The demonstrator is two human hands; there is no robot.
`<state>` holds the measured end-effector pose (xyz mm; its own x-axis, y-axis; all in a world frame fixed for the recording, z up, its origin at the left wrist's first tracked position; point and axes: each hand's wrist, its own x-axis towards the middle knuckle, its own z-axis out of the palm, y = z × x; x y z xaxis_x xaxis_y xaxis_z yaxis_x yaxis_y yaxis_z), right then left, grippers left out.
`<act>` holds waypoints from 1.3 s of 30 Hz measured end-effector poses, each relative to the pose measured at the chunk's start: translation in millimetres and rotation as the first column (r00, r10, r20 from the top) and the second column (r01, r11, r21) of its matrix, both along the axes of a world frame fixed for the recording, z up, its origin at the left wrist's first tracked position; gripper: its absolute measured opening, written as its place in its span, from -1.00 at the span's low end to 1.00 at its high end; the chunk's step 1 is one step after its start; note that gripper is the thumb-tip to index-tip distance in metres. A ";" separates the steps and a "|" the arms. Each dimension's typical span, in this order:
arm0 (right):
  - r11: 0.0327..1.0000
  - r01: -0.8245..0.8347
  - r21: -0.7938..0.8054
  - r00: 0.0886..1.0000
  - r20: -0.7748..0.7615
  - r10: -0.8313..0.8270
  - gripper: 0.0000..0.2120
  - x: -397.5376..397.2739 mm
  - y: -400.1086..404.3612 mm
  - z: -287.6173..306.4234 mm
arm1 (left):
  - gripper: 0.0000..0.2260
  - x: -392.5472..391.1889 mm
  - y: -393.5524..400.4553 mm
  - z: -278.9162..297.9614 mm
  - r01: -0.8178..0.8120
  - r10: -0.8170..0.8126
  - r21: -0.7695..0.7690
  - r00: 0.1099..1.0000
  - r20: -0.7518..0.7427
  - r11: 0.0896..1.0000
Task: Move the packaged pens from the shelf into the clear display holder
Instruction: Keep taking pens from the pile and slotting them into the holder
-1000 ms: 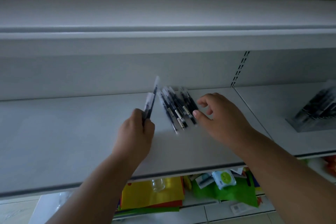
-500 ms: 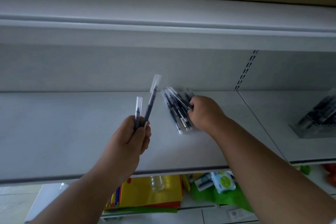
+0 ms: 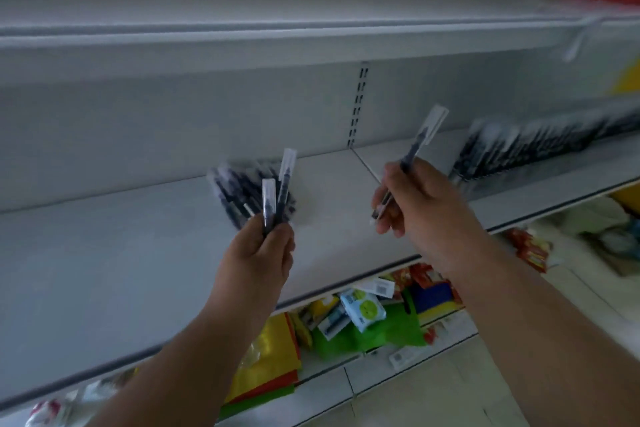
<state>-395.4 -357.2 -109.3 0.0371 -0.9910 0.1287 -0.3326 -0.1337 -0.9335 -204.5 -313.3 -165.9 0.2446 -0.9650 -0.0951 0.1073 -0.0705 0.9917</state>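
White shelf, pens partly lifted off it.
Clear display holder sits blurred on the shelf at right; loose pen pile lies mid-shelf. Left hand grips two packaged pens upright above the pile; right hand pinches one packaged pen, tilted toward the holder.

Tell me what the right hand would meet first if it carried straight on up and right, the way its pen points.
Probably the row of packaged pens in the display holder, ahead of the right hand; depth is unclear.
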 end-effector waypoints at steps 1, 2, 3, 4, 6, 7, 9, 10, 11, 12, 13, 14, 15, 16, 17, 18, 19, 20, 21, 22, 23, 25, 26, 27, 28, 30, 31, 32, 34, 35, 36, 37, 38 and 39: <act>0.999 0.040 -0.021 0.999 0.010 -0.040 -0.71 -15.0 5.0 1.9 | -0.82 -13.6 -4.3 -1.0 0.018 -0.018 0.012 1.000 -0.008 1.000; 0.995 0.087 -0.044 0.996 0.003 -0.087 -0.71 -34.9 11.0 3.7 | -0.81 -31.6 -8.4 -1.8 0.055 -0.054 0.018 0.998 -0.018 0.998; 0.991 0.121 -0.064 0.992 -0.023 -0.122 -0.74 -52.4 15.6 4.7 | -0.82 -47.9 -11.9 -2.6 0.091 -0.091 0.016 0.995 -0.031 0.996; 0.985 0.152 -0.078 0.986 -0.051 -0.156 -0.81 -69.5 19.7 5.0 | -0.83 -64.0 -14.3 -3.3 0.125 -0.125 0.006 0.991 -0.038 0.992; 0.969 0.222 -0.112 0.967 -0.106 -0.233 -0.96 -111.3 27.9 5.5 | -0.78 -103.2 -17.7 -5.6 0.181 -0.182 -0.028 0.983 -0.027 0.983; 0.957 0.257 -0.136 0.955 -0.118 -0.273 -0.91 -134.3 31.5 5.8 | -0.76 -124.6 -19.9 -7.1 0.198 -0.199 -0.052 0.980 -0.006 0.979; 0.939 0.296 -0.172 0.942 -0.107 -0.317 -0.81 -170.5 35.1 5.1 | -0.80 -159.3 -23.8 -9.8 0.242 -0.237 -0.086 0.970 0.059 0.967; 0.935 0.307 -0.179 0.939 -0.106 -0.328 -0.80 -192.4 36.5 5.3 | -0.83 -181.7 -25.3 -11.2 0.267 -0.261 -0.092 0.962 0.078 0.959; 0.935 0.304 -0.182 0.939 -0.112 -0.326 -0.83 -211.1 37.1 5.2 | -0.83 -200.9 -25.3 -11.9 0.276 -0.270 -0.084 0.960 0.069 0.958; 0.938 0.296 -0.180 0.939 -0.123 -0.320 -0.87 -233.8 37.7 5.7 | -0.80 -224.2 -24.5 -11.6 0.281 -0.280 -0.063 0.960 0.028 0.958; 0.939 0.291 -0.184 0.939 -0.130 -0.317 -0.92 -252.5 37.1 5.7 | -0.77 -242.8 -23.9 -10.8 0.294 -0.295 -0.044 0.955 -0.023 0.955; 0.937 0.291 -0.193 0.941 -0.120 -0.316 -0.92 -269.5 36.0 6.1 | -0.75 -259.6 -23.5 -9.4 0.308 -0.309 -0.036 0.949 -0.056 0.951; 0.936 0.289 -0.203 0.943 -0.108 -0.314 -0.88 -290.8 34.3 7.1 | -0.74 -280.7 -24.4 -9.0 0.313 -0.315 -0.032 0.948 -0.043 0.949; 0.937 0.282 -0.208 0.947 -0.097 -0.307 -0.84 -307.6 32.0 6.8 | -0.75 -296.8 -25.2 -9.4 0.311 -0.311 -0.028 0.950 -0.015 0.950; 0.936 0.279 -0.214 0.946 -0.108 -0.307 -0.83 -326.8 29.3 6.0 | -0.75 -315.1 -26.4 -9.3 0.307 -0.307 -0.032 0.952 0.005 0.951; 0.933 0.281 -0.225 0.940 -0.131 -0.314 -0.84 -341.3 25.1 5.9 | -0.74 -329.5 -28.5 -9.1 0.308 -0.308 -0.043 0.951 0.008 0.950; 0.929 0.285 -0.235 0.931 -0.161 -0.327 -0.86 -353.9 20.5 5.8 | -0.74 -341.1 -30.9 -8.6 0.312 -0.311 -0.052 0.950 0.016 0.949; 0.928 0.293 -0.231 0.922 -0.189 -0.338 -0.87 -366.9 15.2 5.6 | -0.74 -353.1 -33.8 -9.6 0.315 -0.315 -0.052 0.949 0.017 0.948; 0.928 0.295 -0.229 0.913 -0.219 -0.344 -0.88 -376.8 10.2 5.2 | -0.75 -361.7 -35.4 -9.8 0.319 -0.318 -0.049 0.948 0.022 0.947; 0.929 0.293 -0.227 0.906 -0.244 -0.346 -0.88 -387.6 3.3 4.7 | -0.77 -370.6 -38.9 -10.2 0.321 -0.320 -0.048 0.947 0.030 0.946; 0.924 0.299 -0.237 0.899 -0.257 -0.356 -0.90 -396.4 -3.4 4.6 | -0.78 -377.0 -42.9 -10.3 0.322 -0.321 -0.050 0.947 0.037 0.945; 0.904 0.321 -0.283 0.891 -0.233 -0.389 -0.93 -412.5 -20.9 4.6 | -0.79 -387.8 -57.5 -10.7 0.309 -0.306 -0.058 0.951 0.049 0.949; 0.891 0.332 -0.308 0.890 -0.210 -0.404 -0.93 -418.7 -29.4 4.3 | -0.79 -393.1 -66.0 -10.3 0.311 -0.309 -0.059 0.950 0.043 0.949; 0.877 0.350 -0.329 0.885 -0.189 -0.425 -0.92 -425.5 -39.6 3.7 | -0.78 -400.1 -77.9 -9.7 0.331 -0.330 -0.054 0.943 0.041 0.942; 0.865 0.367 -0.341 0.882 -0.168 -0.441 -0.91 -431.1 -48.6 3.0 | -0.76 -407.3 -88.6 -9.0 0.352 -0.351 -0.047 0.936 0.042 0.935; 0.861 0.385 -0.333 0.880 -0.149 -0.451 -0.93 -440.9 -65.7 3.7 | -0.72 -422.5 -108.4 -6.2 0.359 -0.357 -0.034 0.932 0.065 0.933; 0.865 0.386 -0.322 0.884 -0.139 -0.446 -0.94 -445.2 -72.6 5.7 | -0.70 -429.3 -115.8 -5.5 0.355 -0.352 -0.034 0.933 0.069 0.934; 0.870 0.377 -0.319 0.890 -0.136 -0.436 -0.95 -452.2 -81.5 9.7 | -0.70 -438.3 -123.7 -4.9 0.353 -0.350 -0.040 0.934 0.064 0.935; 0.876 0.354 -0.329 0.897 -0.147 -0.418 -0.96 -462.7 -95.8 19.1 | -0.70 -451.6 -134.2 -5.0 0.349 -0.347 -0.032 0.936 0.049 0.937; 0.876 0.345 -0.338 0.898 -0.152 -0.412 -0.96 -470.3 -105.5 23.0 | -0.70 -459.1 -139.9 -5.1 0.351 -0.349 -0.025 0.936 0.045 0.936; 0.875 0.336 -0.349 0.899 -0.157 -0.408 -0.96 -477.1 -115.4 24.9 | -0.70 -464.9 -144.5 -5.5 0.350 -0.349 -0.019 0.936 0.045 0.937; 0.878 0.321 -0.354 0.902 -0.167 -0.397 -0.95 -484.5 -127.6 26.1 | -0.71 -471.6 -150.3 -5.5 0.340 -0.339 -0.015 0.940 0.042 0.940; 0.885 0.305 -0.352 0.908 -0.174 -0.382 -0.93 -490.0 -140.1 25.5 | -0.71 -477.4 -155.1 -4.1 0.326 -0.326 -0.011 0.945 0.026 0.945; 0.893 0.281 -0.351 0.916 -0.180 -0.359 -0.92 -494.0 -152.3 23.9 | -0.72 -482.8 -159.6 -2.4 0.309 -0.309 -0.011 0.951 0.006 0.951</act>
<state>-889.4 -509.5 -85.3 -0.2081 -0.8636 0.4592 -0.6096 -0.2526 -0.7513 -687.2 -472.9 -168.2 -0.0658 -0.9944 -0.0833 0.0779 -0.0883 0.9930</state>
